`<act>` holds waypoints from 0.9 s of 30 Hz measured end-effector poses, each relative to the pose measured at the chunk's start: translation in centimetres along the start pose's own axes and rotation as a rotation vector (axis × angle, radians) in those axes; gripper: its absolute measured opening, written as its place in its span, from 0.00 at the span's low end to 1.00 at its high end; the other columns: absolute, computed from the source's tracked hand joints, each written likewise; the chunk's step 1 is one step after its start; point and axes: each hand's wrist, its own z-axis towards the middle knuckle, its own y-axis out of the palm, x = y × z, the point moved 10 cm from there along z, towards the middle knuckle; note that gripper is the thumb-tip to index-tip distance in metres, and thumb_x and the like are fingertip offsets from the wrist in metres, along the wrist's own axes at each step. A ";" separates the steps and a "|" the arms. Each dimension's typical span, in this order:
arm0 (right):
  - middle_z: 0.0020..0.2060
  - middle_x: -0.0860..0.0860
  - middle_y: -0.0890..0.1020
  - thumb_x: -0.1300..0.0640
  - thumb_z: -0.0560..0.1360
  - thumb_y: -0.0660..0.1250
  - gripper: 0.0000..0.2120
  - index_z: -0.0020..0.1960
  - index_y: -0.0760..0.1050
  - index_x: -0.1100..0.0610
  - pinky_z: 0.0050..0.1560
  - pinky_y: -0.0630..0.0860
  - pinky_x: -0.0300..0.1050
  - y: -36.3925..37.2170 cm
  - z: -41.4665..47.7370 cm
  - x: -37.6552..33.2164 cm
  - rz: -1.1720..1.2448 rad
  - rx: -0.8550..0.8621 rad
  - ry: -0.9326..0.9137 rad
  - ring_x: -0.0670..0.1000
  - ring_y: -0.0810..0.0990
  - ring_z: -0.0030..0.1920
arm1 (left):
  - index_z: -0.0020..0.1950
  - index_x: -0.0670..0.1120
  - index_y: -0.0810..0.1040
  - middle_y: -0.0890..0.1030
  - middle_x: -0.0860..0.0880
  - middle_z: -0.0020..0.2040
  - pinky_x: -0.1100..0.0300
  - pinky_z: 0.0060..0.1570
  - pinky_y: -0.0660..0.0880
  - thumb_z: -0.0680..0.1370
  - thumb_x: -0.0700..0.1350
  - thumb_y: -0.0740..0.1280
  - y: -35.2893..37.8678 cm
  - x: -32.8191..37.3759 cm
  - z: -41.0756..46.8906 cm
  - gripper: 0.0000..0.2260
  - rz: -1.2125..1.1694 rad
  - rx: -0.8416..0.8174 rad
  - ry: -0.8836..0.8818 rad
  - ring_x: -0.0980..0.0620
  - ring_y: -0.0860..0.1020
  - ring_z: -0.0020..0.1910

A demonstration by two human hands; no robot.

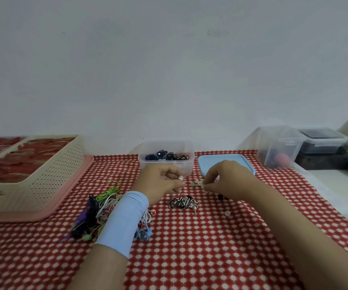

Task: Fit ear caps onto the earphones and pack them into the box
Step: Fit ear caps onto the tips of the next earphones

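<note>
On the surface (pixel 189 258), covered in a red-and-white patterned cloth, both hands meet just in front of the clear box (pixel 148 164) that stands at the middle of the far edge. The left hand (pixel 160 181), with a pale blue band (pixel 125 220) round its forearm, has its fingers (pixel 172 171) curled round a white earbud (pixel 181 177), whose tip shows beside the thumb. The right hand (pixel 229 181) pinches a green ear cap (pixel 203 186) between narrow fingertips, close to the earbud but apart from it. A second green cap (pixel 193 184) lies on the cloth between the two hands. The box holds coiled dark earphones (pixel 166 156), and its blue lid (pixel 237 161) lies flat just to the right of it. A black-and-white striped earphone bundle (pixel 182 201) rests near the hands on the side of the near edge, with a loose white cap (pixel 227 213) to its right. A tangled pile of coloured earphones (pixel 104 208) lies partly under the left forearm. A cream lattice basket (pixel 49 176) on a pink tray (pixel 43 214) fills the far left corner, and clear lidded containers (pixel 277 147) stand at the far right edge.
</note>
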 end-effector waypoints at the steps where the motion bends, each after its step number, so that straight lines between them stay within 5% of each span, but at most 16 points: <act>1: 0.45 0.39 0.86 0.48 0.74 0.75 0.04 0.47 0.87 0.45 0.51 0.82 0.44 0.1 0.0 0.0 -0.003 -0.009 -0.001 0.41 0.82 0.45 | 0.49 0.44 0.84 0.85 0.47 0.40 0.60 0.42 0.82 0.71 0.35 0.76 -0.2 0.0 0.0 0.09 0.025 0.008 0.000 0.49 0.85 0.38; 6: 0.43 0.37 0.83 0.45 0.73 0.76 0.05 0.47 0.87 0.43 0.48 0.79 0.42 0.8 -0.1 0.1 -0.088 -0.077 -0.005 0.41 0.79 0.46 | 0.44 0.52 0.84 0.85 0.51 0.39 0.60 0.46 0.81 0.70 0.41 0.77 -0.2 -0.7 0.2 0.07 0.243 -0.006 0.002 0.54 0.84 0.39; 10: 0.40 0.37 0.80 0.50 0.74 0.76 0.02 0.46 0.87 0.44 0.44 0.76 0.37 0.3 -0.1 0.5 -0.021 -0.060 0.006 0.40 0.78 0.42 | 0.52 0.56 0.83 0.84 0.56 0.51 0.59 0.58 0.76 0.74 0.50 0.74 -0.1 -1.1 0.5 0.08 0.526 -0.067 -0.016 0.60 0.80 0.48; 14: 0.46 0.40 0.85 0.54 0.76 0.75 0.04 0.47 0.87 0.46 0.50 0.79 0.39 -0.6 -0.1 0.8 0.077 -0.043 0.000 0.42 0.81 0.46 | 0.64 0.56 0.79 0.77 0.54 0.66 0.56 0.66 0.70 0.79 0.50 0.68 -0.4 0.0 0.3 0.14 0.727 -0.066 -0.018 0.54 0.76 0.62; 17: 0.47 0.41 0.86 0.57 0.77 0.73 0.07 0.47 0.86 0.45 0.52 0.79 0.39 -1.4 -0.1 1.2 0.108 -0.015 0.001 0.42 0.82 0.47 | 0.62 0.59 0.80 0.76 0.54 0.66 0.52 0.68 0.70 0.80 0.49 0.66 0.5 2.6 0.2 0.12 0.742 -0.044 0.119 0.52 0.73 0.64; 21: 0.47 0.40 0.86 0.55 0.76 0.74 0.05 0.50 0.87 0.47 0.47 0.75 0.32 -0.6 -0.1 0.8 0.069 -0.043 -0.019 0.40 0.81 0.47 | 0.61 0.61 0.80 0.73 0.55 0.69 0.52 0.69 0.67 0.74 0.56 0.71 4.4 2.3 -0.7 0.15 0.845 -0.260 0.098 0.52 0.71 0.67; 27: 0.50 0.42 0.83 0.50 0.77 0.72 0.08 0.55 0.84 0.43 0.56 0.79 0.46 0.8 0.2 -0.1 -0.077 -0.064 -0.051 0.44 0.79 0.51 | 0.60 0.56 0.82 0.80 0.59 0.59 0.66 0.58 0.70 0.75 0.44 0.73 4.4 1.8 -1.1 0.15 0.729 -0.355 0.043 0.61 0.76 0.53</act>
